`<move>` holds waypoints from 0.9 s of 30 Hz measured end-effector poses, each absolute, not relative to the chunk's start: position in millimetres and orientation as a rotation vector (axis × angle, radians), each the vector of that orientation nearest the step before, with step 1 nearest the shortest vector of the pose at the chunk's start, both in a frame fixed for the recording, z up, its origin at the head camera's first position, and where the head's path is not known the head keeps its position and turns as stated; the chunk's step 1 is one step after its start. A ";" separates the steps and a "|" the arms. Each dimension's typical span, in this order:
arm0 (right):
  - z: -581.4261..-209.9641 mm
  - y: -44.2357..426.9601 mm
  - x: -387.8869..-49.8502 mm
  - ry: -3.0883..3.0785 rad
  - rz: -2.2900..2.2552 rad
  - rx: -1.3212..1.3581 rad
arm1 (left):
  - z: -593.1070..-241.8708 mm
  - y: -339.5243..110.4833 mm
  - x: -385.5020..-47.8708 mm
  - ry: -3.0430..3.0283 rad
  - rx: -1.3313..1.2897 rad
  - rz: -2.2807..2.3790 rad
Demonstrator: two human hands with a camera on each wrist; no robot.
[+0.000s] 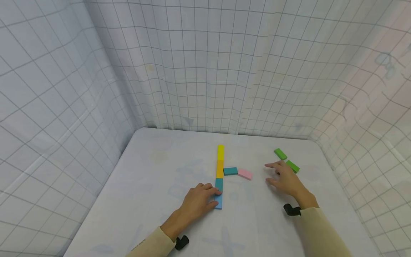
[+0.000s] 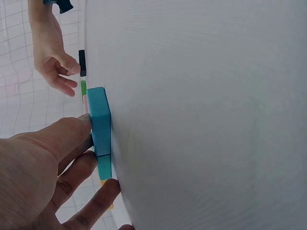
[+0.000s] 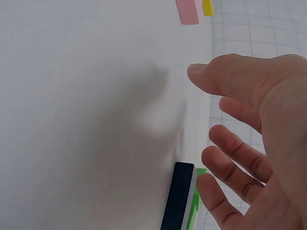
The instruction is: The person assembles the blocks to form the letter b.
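Observation:
A straight row on the table joins a yellow block (image 1: pixel 220 152), an orange block (image 1: pixel 219 169), a teal block (image 1: pixel 219 184) and a light blue block (image 1: pixel 218 205). My left hand (image 1: pixel 199 201) touches the light blue block (image 2: pixel 100 122), its thumb and index finger on it and other fingers beside the row. Right of the row lie another teal block (image 1: pixel 230 171) and a pink block (image 1: pixel 245 174), touching at their ends. My right hand (image 1: pixel 285 180) hovers with parted fingers, holding nothing, near a dark block (image 3: pixel 177 199) and a green block (image 1: pixel 292 166).
Another green block (image 1: pixel 280 154) lies at the back right of the white table (image 1: pixel 154 185). White curtains with a grid pattern (image 1: pixel 205 71) stand behind the table and along both sides.

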State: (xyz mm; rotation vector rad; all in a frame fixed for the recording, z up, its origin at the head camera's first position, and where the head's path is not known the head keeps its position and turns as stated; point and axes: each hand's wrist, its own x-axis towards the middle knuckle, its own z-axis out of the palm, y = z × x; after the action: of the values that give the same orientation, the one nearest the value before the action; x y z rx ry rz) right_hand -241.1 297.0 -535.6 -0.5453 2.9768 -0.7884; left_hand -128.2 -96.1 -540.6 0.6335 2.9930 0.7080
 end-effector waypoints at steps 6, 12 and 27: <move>-538.0 314.9 -237.3 3.013 -0.810 -0.505 | -540.0 -95.4 -128.0 3.000 0.639 0.700; -541.9 328.6 -236.5 3.072 -0.799 -0.551 | -540.0 -95.5 -128.7 3.002 0.636 0.699; -543.5 342.7 -235.7 3.062 -0.785 -0.423 | -539.5 -96.4 -128.7 2.991 0.621 0.692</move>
State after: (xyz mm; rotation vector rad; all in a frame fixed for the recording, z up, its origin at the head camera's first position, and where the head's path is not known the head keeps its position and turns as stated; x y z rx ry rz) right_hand -235.7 342.7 -543.5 -0.4228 3.0620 -0.7846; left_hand -128.7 -96.4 -539.5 0.6206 2.9909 0.6919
